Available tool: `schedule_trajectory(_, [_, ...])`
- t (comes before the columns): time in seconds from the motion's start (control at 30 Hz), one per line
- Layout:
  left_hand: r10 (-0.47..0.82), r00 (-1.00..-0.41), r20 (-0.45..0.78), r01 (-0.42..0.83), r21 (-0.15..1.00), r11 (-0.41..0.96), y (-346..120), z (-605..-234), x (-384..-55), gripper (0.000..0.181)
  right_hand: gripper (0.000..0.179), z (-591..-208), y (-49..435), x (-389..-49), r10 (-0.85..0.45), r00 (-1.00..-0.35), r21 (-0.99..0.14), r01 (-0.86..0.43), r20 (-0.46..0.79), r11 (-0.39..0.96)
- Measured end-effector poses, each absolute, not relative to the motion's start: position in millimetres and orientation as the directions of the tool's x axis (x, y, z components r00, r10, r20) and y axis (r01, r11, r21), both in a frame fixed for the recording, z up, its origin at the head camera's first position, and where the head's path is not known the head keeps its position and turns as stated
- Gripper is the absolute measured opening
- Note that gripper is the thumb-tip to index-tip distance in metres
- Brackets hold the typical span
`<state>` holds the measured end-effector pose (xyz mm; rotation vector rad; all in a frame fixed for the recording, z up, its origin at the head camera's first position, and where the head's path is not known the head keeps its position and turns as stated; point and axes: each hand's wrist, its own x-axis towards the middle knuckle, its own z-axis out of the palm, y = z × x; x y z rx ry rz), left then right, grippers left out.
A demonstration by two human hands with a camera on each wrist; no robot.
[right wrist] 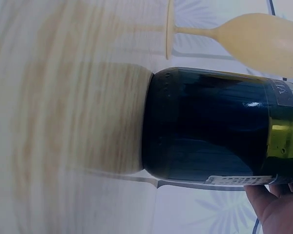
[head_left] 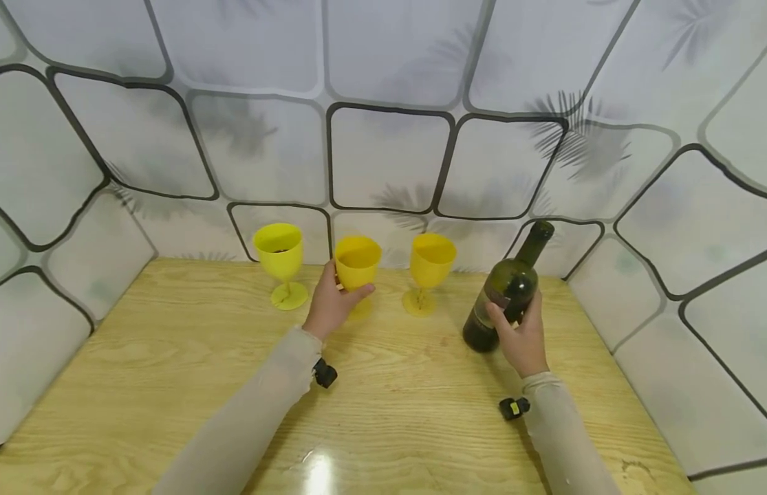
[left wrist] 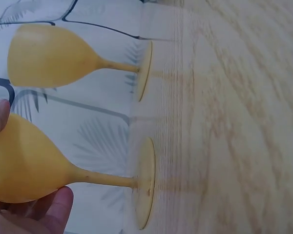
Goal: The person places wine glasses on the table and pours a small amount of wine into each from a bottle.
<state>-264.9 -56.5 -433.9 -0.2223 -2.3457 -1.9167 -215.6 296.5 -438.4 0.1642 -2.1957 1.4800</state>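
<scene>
While the left hand pinches the bowl of the middle goblet between thumb and fingers, the right hand curls round the glass wine bottle, its thumb across the near side. The step in hand looks like steadying the goblet and securing the bottle, and the next move, I judge, calls for a firm hold on the smooth glass and a light touch on the slim-stemmed goblet. Between the two hands stands the right-hand yellow goblet, untouched on the wood-grain table. Only the head view takes in the bottle's neck and the leftmost goblet, with something dark inside its bowl. The left wrist view adds the held goblet's stem and foot, the foot apparently flat on the table; the right wrist view shows the bottle's base at the tabletop and a printed sticker low on the glass.
</scene>
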Motion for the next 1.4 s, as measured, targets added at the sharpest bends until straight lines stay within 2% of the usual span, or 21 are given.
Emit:
schedule_trajectory(0.27, [0.197,-0.97,0.139,0.179,0.964,0.197,-52.6,-430.9,-252.8,0.076,0.078,-438.4,296.6,-215.2,0.171,-0.88,-0.843,-0.344,0.443,0.415])
schedule_trajectory(0.5, [0.299,-0.95,0.087,0.155,0.965,0.213,-53.7,-425.3,-241.3,0.086,0.08,-437.0,294.8,-214.2,0.153,-0.89,-0.845,-0.336,0.429,0.416])
schedule_trajectory(0.67, [0.309,-0.944,0.113,0.184,0.96,0.209,-53.6,-421.2,-235.9,0.093,0.081,-437.6,291.9,-213.9,0.127,-0.899,-0.84,-0.332,0.42,0.428])
schedule_trajectory(0.87, [0.303,-0.941,0.15,0.225,0.947,0.228,-57.2,-416.6,-231.9,0.092,0.081,-438.3,284.7,-213.6,0.086,-0.904,-0.834,-0.346,0.419,0.429])
schedule_trajectory(1.13, [0.336,-0.935,0.113,0.205,0.945,0.254,-75.5,-409.6,-226.3,0.094,0.083,-439.4,270.7,-209.1,-0.025,-0.9,-0.83,-0.413,0.436,0.374])
schedule_trajectory(1.4, [0.355,-0.928,0.109,0.205,0.947,0.246,-89.4,-410.4,-225.1,0.095,0.083,-442.4,259.0,-205.7,-0.197,-0.835,-0.799,-0.549,0.514,0.243])
